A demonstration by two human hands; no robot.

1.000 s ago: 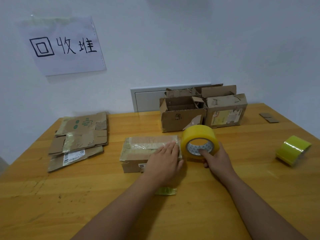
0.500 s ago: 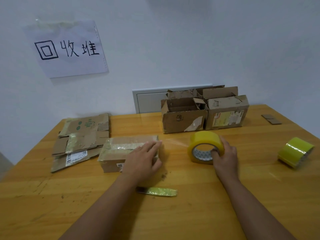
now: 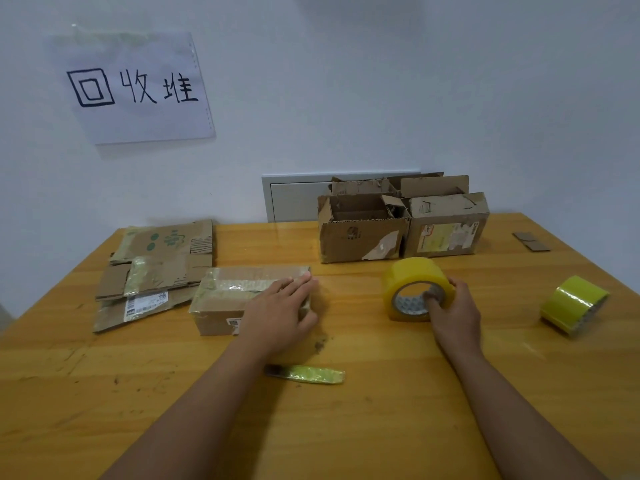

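Note:
A small taped cardboard box [image 3: 225, 299] lies on the wooden table [image 3: 381, 427], left of centre. My left hand [image 3: 280, 313] rests flat on the box's right end, fingers straight. A yellow tape roll [image 3: 414, 282] stands on its edge right of centre. My right hand [image 3: 455, 311] grips it, with fingers hooked inside the core and the thumb on the outer rim. A thin clear strip of tape seems to stretch from the roll toward the box.
Flattened cardboard pieces [image 3: 156, 271] are stacked at the left. Two open cardboard boxes [image 3: 401, 223] stand at the back against the wall. A second, greener tape roll [image 3: 573, 303] lies at the right. A strip of used tape [image 3: 306, 374] lies near my left forearm. A paper sign [image 3: 135, 88] hangs on the wall.
The box and my left hand have slid left, away from the roll. My right hand moved the tape roll right and closed round it, fingers inside the core.

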